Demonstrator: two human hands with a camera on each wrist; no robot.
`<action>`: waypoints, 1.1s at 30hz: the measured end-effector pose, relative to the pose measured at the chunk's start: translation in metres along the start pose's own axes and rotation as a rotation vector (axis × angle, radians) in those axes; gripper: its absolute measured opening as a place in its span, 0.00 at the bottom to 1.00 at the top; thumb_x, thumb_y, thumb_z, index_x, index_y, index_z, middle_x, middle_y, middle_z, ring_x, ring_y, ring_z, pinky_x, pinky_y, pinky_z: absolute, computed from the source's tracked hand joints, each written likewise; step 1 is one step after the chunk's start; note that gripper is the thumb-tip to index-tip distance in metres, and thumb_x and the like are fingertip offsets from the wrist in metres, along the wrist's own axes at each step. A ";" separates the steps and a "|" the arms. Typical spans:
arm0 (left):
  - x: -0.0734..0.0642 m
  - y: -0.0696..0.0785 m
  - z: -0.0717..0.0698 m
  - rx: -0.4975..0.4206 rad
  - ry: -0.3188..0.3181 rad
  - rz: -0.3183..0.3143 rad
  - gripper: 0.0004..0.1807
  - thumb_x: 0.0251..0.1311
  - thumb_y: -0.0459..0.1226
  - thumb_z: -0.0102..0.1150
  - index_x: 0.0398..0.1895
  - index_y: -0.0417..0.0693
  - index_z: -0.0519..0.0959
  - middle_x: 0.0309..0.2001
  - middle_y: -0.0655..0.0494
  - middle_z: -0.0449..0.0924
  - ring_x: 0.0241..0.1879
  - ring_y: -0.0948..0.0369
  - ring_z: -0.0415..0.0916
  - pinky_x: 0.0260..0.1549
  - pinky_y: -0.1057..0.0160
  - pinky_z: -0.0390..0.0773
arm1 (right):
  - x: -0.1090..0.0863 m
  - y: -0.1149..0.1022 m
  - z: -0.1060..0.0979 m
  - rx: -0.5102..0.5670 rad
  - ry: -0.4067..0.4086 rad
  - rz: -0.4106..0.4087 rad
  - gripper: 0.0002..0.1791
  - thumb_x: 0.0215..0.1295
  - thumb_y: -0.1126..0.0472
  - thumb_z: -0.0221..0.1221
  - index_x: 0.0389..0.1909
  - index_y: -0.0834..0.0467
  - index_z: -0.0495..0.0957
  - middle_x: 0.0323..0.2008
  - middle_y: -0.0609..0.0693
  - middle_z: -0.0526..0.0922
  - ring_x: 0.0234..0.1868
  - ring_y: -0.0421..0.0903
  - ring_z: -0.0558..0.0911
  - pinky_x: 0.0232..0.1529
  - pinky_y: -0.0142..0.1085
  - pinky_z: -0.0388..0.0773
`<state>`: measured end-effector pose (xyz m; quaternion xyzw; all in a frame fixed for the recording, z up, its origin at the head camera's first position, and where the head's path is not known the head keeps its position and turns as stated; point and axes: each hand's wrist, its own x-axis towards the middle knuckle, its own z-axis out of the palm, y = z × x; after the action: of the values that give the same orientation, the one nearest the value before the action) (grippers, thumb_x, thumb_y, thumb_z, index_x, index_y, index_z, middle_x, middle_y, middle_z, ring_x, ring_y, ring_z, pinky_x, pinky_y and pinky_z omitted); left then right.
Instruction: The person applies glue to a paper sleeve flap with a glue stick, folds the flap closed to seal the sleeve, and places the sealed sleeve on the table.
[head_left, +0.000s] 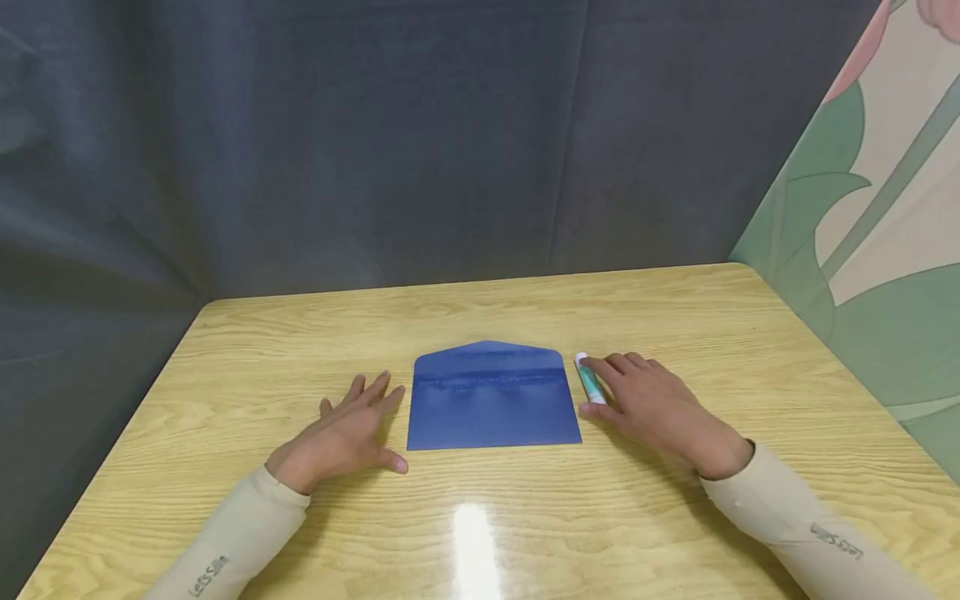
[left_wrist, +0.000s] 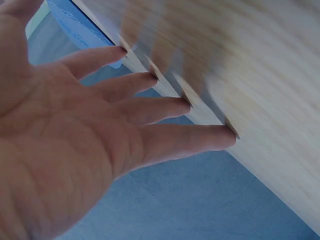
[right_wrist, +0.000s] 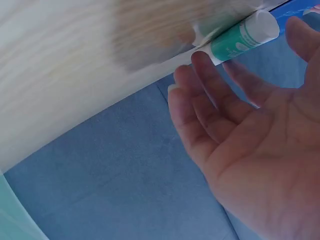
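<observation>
I see the glue stick (head_left: pixel 591 383) lying near-to-far, just left of my relaxed right hand (head_left: pixel 654 406), my spread left hand (head_left: pixel 347 437) farther off.

Dark blue-grey cloth (head_left: pixel 420 150), faintly creased, hangs behind the glossy wood-grain table (head_left: pixel 247 358) and along its left side. Over on the right, I see a pale wall (head_left: pixel 892 242) with big green leaves (head_left: pixel 915 333) and pink petals (head_left: pixel 862 58). White glare (head_left: pixel 474 550) gleams on the table's near part.
</observation>
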<state>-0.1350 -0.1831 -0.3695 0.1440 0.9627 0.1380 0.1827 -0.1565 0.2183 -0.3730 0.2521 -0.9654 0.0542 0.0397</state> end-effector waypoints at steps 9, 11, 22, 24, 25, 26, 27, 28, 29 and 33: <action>-0.001 -0.001 0.000 0.013 0.002 0.014 0.58 0.48 0.60 0.69 0.79 0.49 0.53 0.81 0.45 0.37 0.78 0.35 0.34 0.58 0.17 0.45 | 0.001 0.000 -0.001 -0.033 0.001 -0.001 0.32 0.67 0.46 0.61 0.67 0.58 0.70 0.46 0.55 0.82 0.45 0.53 0.81 0.45 0.50 0.78; -0.001 0.000 0.000 0.012 0.002 0.013 0.58 0.48 0.60 0.70 0.79 0.49 0.53 0.81 0.45 0.38 0.78 0.35 0.34 0.58 0.17 0.45 | 0.001 0.000 -0.001 -0.030 0.001 0.001 0.30 0.68 0.50 0.61 0.67 0.58 0.70 0.46 0.56 0.83 0.44 0.53 0.82 0.43 0.50 0.79; -0.002 0.000 -0.001 0.008 0.009 0.027 0.58 0.48 0.59 0.70 0.79 0.47 0.54 0.81 0.43 0.39 0.78 0.34 0.35 0.57 0.16 0.45 | -0.001 0.006 0.001 -0.044 0.116 -0.079 0.29 0.59 0.66 0.68 0.62 0.55 0.74 0.34 0.51 0.80 0.31 0.48 0.81 0.32 0.43 0.80; -0.002 0.000 -0.001 0.006 0.008 0.026 0.58 0.48 0.59 0.70 0.79 0.47 0.54 0.81 0.42 0.39 0.78 0.34 0.35 0.58 0.16 0.45 | -0.001 0.007 0.001 -0.047 0.122 -0.087 0.29 0.59 0.67 0.68 0.62 0.55 0.74 0.34 0.51 0.81 0.31 0.48 0.81 0.32 0.43 0.80; -0.002 0.000 -0.001 0.005 0.008 0.026 0.58 0.48 0.59 0.70 0.79 0.47 0.54 0.81 0.42 0.39 0.78 0.34 0.35 0.58 0.16 0.45 | -0.001 0.007 0.001 -0.046 0.122 -0.088 0.29 0.59 0.67 0.68 0.62 0.54 0.74 0.34 0.52 0.81 0.31 0.49 0.82 0.32 0.44 0.80; -0.002 0.000 -0.001 0.007 0.007 0.025 0.58 0.48 0.59 0.70 0.79 0.47 0.54 0.81 0.42 0.39 0.78 0.35 0.35 0.58 0.16 0.45 | -0.001 0.007 0.001 -0.044 0.120 -0.086 0.28 0.60 0.67 0.67 0.62 0.54 0.74 0.35 0.52 0.81 0.31 0.49 0.82 0.32 0.44 0.80; -0.002 0.000 -0.001 0.010 0.007 0.023 0.58 0.48 0.59 0.70 0.79 0.47 0.54 0.81 0.42 0.39 0.78 0.35 0.35 0.58 0.16 0.45 | -0.001 0.007 0.001 -0.043 0.117 -0.084 0.27 0.61 0.67 0.66 0.62 0.53 0.74 0.35 0.52 0.81 0.32 0.49 0.82 0.32 0.44 0.80; -0.002 0.000 -0.001 0.013 0.008 0.022 0.58 0.48 0.59 0.70 0.79 0.47 0.54 0.81 0.42 0.39 0.78 0.35 0.35 0.58 0.16 0.45 | -0.001 0.007 0.001 -0.042 0.112 -0.081 0.27 0.62 0.67 0.65 0.62 0.53 0.74 0.35 0.52 0.82 0.32 0.49 0.82 0.32 0.44 0.80; -0.001 0.000 -0.001 0.014 0.007 0.021 0.58 0.48 0.59 0.70 0.79 0.47 0.54 0.81 0.43 0.39 0.78 0.35 0.35 0.58 0.16 0.45 | -0.002 0.008 0.000 -0.041 0.108 -0.079 0.26 0.63 0.68 0.64 0.62 0.52 0.74 0.36 0.52 0.82 0.33 0.50 0.82 0.33 0.45 0.80; -0.001 0.000 -0.001 0.013 0.005 0.018 0.58 0.48 0.59 0.70 0.79 0.47 0.54 0.81 0.43 0.39 0.78 0.35 0.34 0.58 0.17 0.45 | -0.002 0.008 0.000 -0.040 0.099 -0.080 0.23 0.67 0.69 0.60 0.61 0.50 0.73 0.37 0.52 0.83 0.34 0.50 0.82 0.34 0.46 0.80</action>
<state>-0.1344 -0.1833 -0.3687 0.1537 0.9627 0.1337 0.1779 -0.1591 0.2261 -0.3739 0.2866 -0.9523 0.0454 0.0945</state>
